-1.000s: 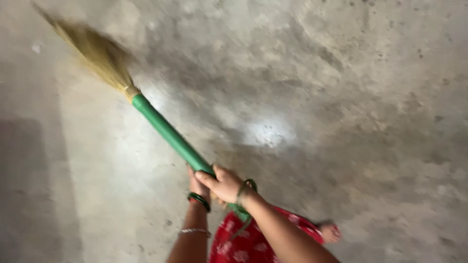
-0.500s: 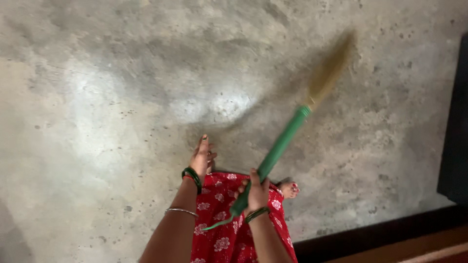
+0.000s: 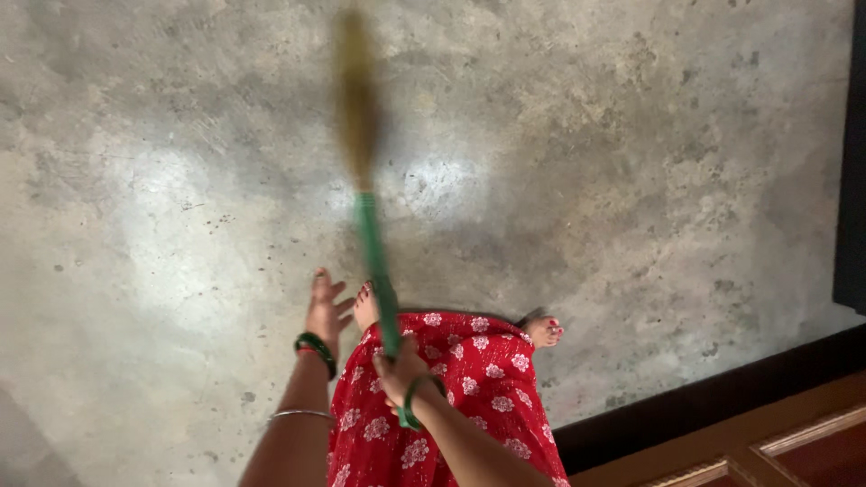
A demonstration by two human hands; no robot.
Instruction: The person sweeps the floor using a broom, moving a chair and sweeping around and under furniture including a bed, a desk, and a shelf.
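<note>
Your right hand is wrapped tight around the bottom end of a grass broom with a green plastic-sleeved handle, fingers closed over the sleeve just above your wrist, where a green bangle sits. From that grip the broom runs up toward twelve o'clock, tilted a little to eleven, and its tan bristle head is a motion-blurred streak over the mottled grey concrete floor; whether the bristles touch the floor cannot be told from this blur.

Your left hand is off the broom, at about ten o'clock from the right hand and just beside the handle without touching it. Its fingers are spread and loose, holding nothing. A dark green bangle with a red edge circles that wrist, and a thin silver bangle sits lower on the forearm.

Below the hands hangs your red garment with small white flower prints. Two bare feet show at its top edge: one directly behind the broom handle, the other out toward three o'clock, with red-painted toenails.

At four o'clock a dark skirting strip borders the floor, with reddish-brown panelled wood beyond it. A dark upright edge stands at three o'clock.
</note>
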